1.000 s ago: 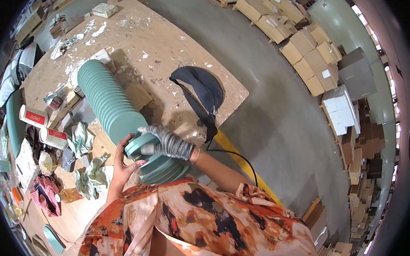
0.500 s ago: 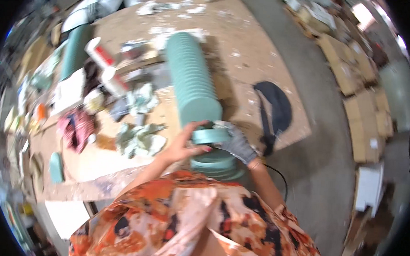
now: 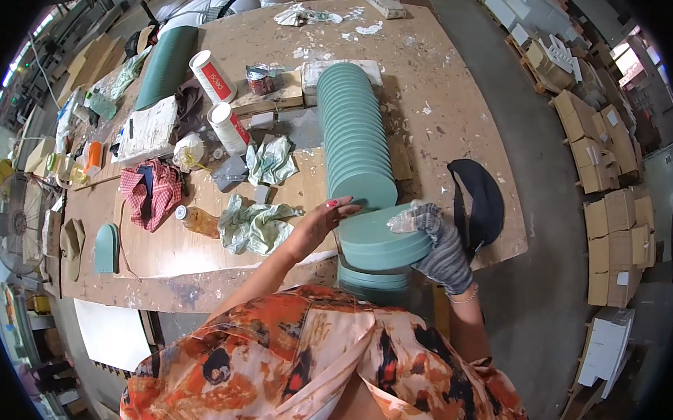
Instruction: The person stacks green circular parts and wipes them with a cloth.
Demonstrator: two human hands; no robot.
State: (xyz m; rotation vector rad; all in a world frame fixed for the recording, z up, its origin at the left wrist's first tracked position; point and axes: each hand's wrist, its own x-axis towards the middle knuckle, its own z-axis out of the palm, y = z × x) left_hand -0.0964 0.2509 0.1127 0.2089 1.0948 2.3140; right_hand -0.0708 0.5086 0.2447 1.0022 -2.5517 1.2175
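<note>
My right hand (image 3: pixel 445 250), in a grey knitted glove, grips a thick green rounded disc (image 3: pixel 380 243) by its right side. The disc is tilted, with its flat face turned up and a groove running along its edge. My bare left hand (image 3: pixel 316 230) is at the disc's left edge, fingers stretched out; I cannot tell whether they touch it. Just beyond lies a long row of similar green discs (image 3: pixel 359 143), pressed face to face. Below the held disc, several more green discs (image 3: pixel 374 284) are stacked at the table's near edge.
On the worktable (image 3: pixel 463 110), crumpled cloths (image 3: pixel 256 225), white-and-red cups (image 3: pixel 226 128), a bottle (image 3: pixel 196 222) and a checked cloth (image 3: pixel 151 193) lie left. A black strap-like piece (image 3: pixel 478 202) lies right. Another green row (image 3: pixel 167 64) is far left; cardboard boxes (image 3: pixel 620 240) stand beyond the aisle.
The disc has tipped from edge-on so its broad face now shows. My left fingers have loosened from around it and straightened, while the gloved right hand keeps hold. The view has shifted.
</note>
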